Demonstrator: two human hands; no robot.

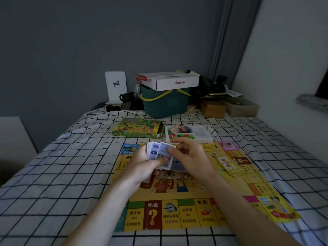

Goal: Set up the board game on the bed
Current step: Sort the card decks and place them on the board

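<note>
Grey walls closed the room around the bed, whose white sheet with black squares carried the yellow game board in the middle. Above this board our left hand gripped a stack of blue cards, and our right hand pinched the top card with its fingers curled. Beyond the hands lay the green game box and, just beside it, a white tray of small coloured pieces; a yellow card pile rested on the board at the right.
</note>
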